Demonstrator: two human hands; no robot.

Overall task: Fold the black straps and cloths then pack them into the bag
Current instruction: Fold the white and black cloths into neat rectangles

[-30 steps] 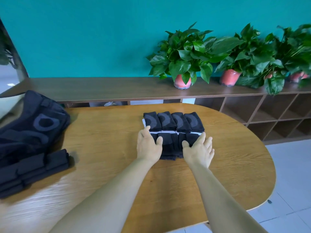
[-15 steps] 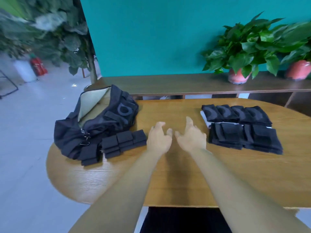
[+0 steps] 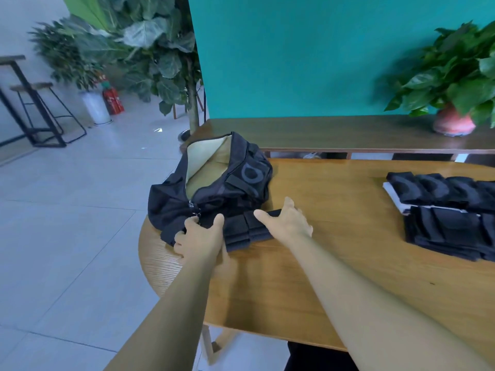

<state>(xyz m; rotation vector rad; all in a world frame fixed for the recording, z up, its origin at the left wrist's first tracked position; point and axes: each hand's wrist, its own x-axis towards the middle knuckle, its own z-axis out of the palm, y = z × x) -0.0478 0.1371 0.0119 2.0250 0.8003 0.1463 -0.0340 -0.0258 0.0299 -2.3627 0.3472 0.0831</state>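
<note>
Left hand [image 3: 199,238] and right hand [image 3: 288,222] clamped on opposite ends of folded stack of black straps [image 3: 245,230], fingers curled round the ends, thumbs on top. Stack lying on oval light-wood table [image 3: 308,277], touching front of unzipped black fabric bag [image 3: 214,183] with beige lining showing. Two more rows of folded black cloths [image 3: 450,210] at right side of table, well apart from bag. Potted green plant in pink pot [image 3: 454,123] on dark wooden shelf [image 3: 334,132] behind, against teal wall.
</note>
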